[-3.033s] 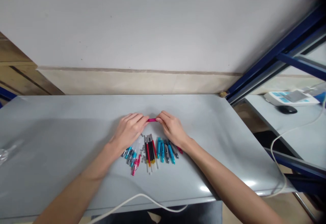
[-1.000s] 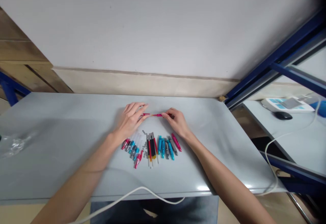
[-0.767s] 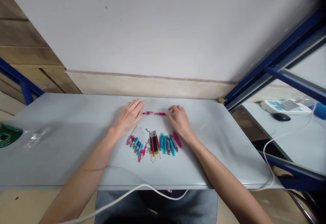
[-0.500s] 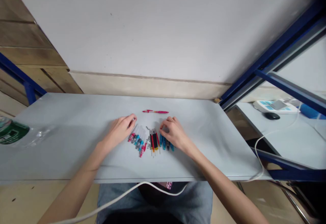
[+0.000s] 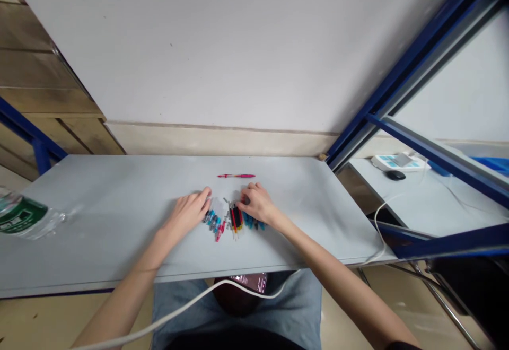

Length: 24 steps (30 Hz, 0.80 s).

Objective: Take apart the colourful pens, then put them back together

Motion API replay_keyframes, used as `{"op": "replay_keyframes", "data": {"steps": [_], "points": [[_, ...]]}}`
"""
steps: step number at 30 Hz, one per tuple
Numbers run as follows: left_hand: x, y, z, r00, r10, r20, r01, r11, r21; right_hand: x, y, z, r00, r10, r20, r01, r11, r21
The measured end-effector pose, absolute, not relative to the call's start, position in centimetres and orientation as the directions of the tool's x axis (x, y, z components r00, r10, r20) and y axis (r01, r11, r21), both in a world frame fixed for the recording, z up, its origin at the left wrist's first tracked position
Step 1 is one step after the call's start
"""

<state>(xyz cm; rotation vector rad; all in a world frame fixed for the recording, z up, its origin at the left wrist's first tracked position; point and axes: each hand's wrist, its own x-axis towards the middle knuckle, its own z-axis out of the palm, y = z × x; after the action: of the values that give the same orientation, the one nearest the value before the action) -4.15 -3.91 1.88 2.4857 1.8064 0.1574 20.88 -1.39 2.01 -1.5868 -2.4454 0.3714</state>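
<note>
Left hand (image 5: 186, 213) and right hand (image 5: 256, 204) are held apart on the fanned pen parts (image 5: 234, 219), grip unclear; pink pen (image 5: 236, 175) is laid above, on the worktop (image 5: 119, 180).

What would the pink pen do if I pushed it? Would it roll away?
The slim pink plastic pen looks round, so it would probably roll on the smooth grey tabletop. It looks light, so a small push might send it far. It seems stiff, not floppy.

- 1 left hand (image 5: 185, 215)
- 1 right hand (image 5: 256, 204)
- 1 assembled pink pen (image 5: 236, 175), upper centre
- 1 cluster of pen parts (image 5: 214, 225), exact count hidden by hands
- 1 water bottle (image 5: 22, 216), far left
- 1 computer mouse (image 5: 395, 175), right
</note>
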Motion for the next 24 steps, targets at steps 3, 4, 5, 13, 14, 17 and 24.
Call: {"op": "replay_keyframes", "data": {"steps": [3,4,5,13,14,17,24], "points": [[-4.1,-3.6,2.1,0.302,0.952,0.037,0.949,-0.305,0.087,20.3,-1.1,2.2,-0.403,0.915,0.026,0.876,0.394,-0.279],[-4.1,-3.5,2.1,0.307,0.951,0.032,0.948,-0.309,0.072,20.1,-1.0,2.2,-0.404,0.914,0.025,0.879,0.396,-0.267],[-4.1,-3.4,2.2,0.313,0.949,0.027,0.948,-0.314,0.06,19.9,-0.9,2.1,-0.406,0.914,0.026,0.881,0.399,-0.253],[-4.3,-3.0,1.9,0.349,0.937,0.032,0.931,-0.35,0.101,19.6,-0.5,3.1,-0.414,0.909,0.045,0.884,0.413,-0.218],[-4.6,-3.1,1.8,0.351,0.935,0.05,0.927,-0.354,0.126,20.1,-0.5,3.6,-0.413,0.909,0.054,0.882,0.414,-0.227],[-5.2,-2.9,2.1,0.333,0.933,0.138,0.904,-0.357,0.234,21.7,-0.5,5.0,-0.4,0.913,0.081,0.877,0.407,-0.256],[-2.6,1.2,4.0,0.156,0.781,0.604,0.811,-0.45,0.373,21.1,-1.5,4.3,-0.432,0.902,0.015,0.866,0.419,-0.272]]}}
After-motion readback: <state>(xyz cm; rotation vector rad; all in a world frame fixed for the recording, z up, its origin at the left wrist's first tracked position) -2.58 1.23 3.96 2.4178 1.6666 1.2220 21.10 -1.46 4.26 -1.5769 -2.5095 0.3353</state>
